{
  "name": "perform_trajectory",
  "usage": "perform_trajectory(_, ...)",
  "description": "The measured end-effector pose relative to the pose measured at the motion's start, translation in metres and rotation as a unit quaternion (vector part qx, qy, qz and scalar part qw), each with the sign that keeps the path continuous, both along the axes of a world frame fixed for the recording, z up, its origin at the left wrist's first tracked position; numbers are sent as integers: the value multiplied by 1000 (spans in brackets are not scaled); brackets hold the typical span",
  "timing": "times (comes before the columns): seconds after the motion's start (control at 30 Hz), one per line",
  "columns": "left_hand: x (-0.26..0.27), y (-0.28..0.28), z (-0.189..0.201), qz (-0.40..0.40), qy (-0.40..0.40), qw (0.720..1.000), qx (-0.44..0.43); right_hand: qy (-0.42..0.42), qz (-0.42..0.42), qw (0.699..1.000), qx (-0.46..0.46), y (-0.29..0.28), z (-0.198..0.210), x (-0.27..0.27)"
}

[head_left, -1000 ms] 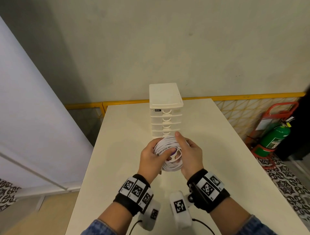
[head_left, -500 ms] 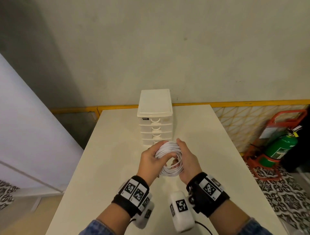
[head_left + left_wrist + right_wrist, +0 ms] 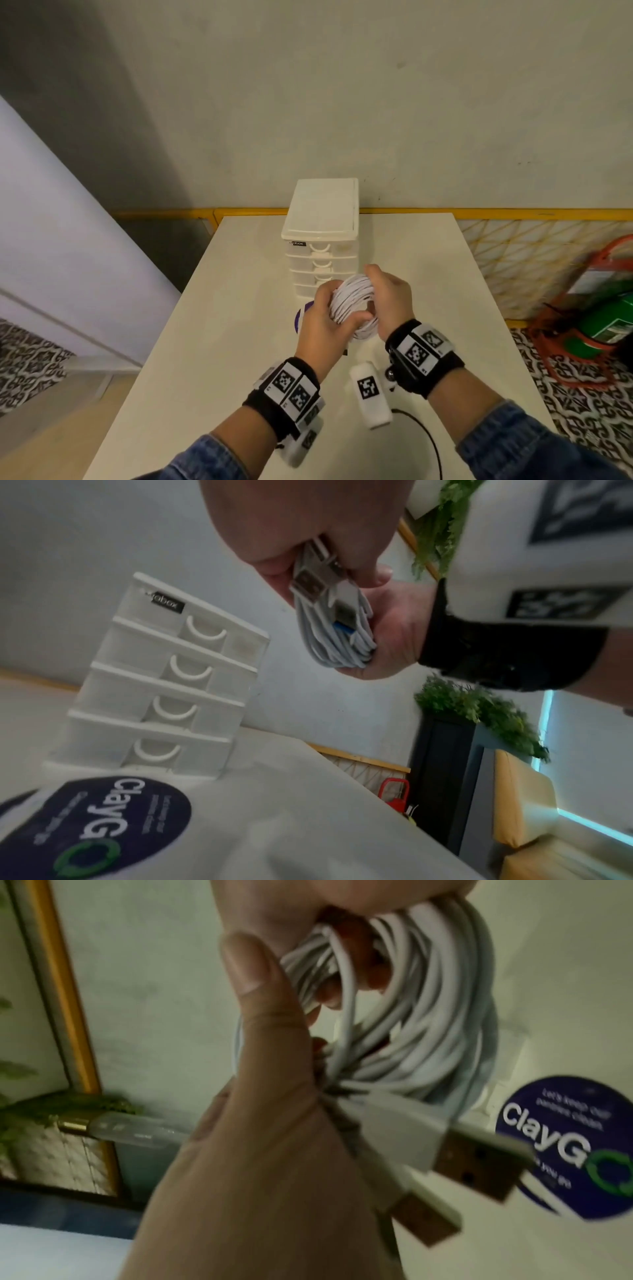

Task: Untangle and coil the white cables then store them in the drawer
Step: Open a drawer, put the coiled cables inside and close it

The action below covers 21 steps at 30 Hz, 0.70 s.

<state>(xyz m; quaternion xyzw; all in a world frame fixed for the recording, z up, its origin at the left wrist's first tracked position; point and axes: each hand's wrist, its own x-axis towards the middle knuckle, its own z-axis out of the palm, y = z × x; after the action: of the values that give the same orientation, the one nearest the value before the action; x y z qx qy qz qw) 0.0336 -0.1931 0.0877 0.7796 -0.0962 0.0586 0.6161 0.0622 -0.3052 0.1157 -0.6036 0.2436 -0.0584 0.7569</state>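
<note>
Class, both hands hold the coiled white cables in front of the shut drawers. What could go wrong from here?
1. All drawers look shut, so a hand must let go; the coil, which seems untied, may spring loose.
2. The plugs stick out and may snag on a drawer edge.
3. The left hand and right hand hold the coil above a sticker; nothing else seems at risk.

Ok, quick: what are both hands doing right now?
Left hand: grips the cable coil.
Right hand: grips the same coil.

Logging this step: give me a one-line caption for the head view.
Both hands, left and right, hold coiled white cables before the closed drawer unit.
</note>
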Motion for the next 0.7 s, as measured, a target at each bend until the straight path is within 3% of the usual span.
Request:
perform_trajectory(0.13,18,5,-6,-35,48,997,-59,-43,56,985,-159,-10,5,22)
perform_trajectory(0.2,34,14,-4,-31,60,995,-67,-52,93,960,-261,-21,11,35)
perform_trajectory(0.33,84,33,-1,57,101,993,-36,-26,141,898,-416,-46,18,60)
perform_trajectory(0.53,134,30,-1,77,265,958,-80,-25,226,843,-488,-58,28,91)
perform_trajectory(0.7,140,24,-8,89,313,926,-189,3,296,792,-534,-61,37,124)
